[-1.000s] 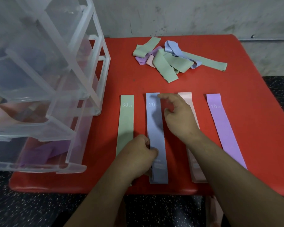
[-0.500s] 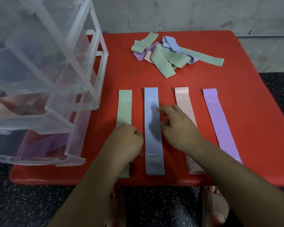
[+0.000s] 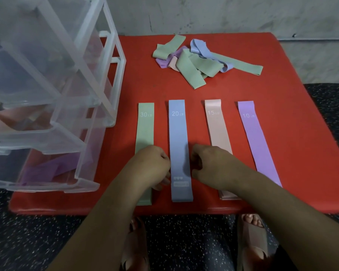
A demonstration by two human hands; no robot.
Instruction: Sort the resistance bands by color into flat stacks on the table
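Four flat stacks lie side by side on the red desk (image 3: 282,114): green stack (image 3: 145,126), blue stack (image 3: 179,145), pink stack (image 3: 217,130) and purple stack (image 3: 256,137). An unsorted heap (image 3: 194,63) of mixed bands lies well apart at the far side. A clear drawer unit (image 3: 47,94) stands to the left.

Handling, as judged: the bands are thin, light, limp elastic. They will likely sag and curl if lifted by one end, and layers may slip on each other. Best pinched at one end or along both long edges, then smoothed down flat.

The blue stack lies between the grips, at its near half. The left grip (image 3: 153,167) has its fingers curled against the stack's left edge and covers part of the green stack. The right grip (image 3: 209,163) has its fingers curled at the right edge. I cannot tell whether either pinches the band.
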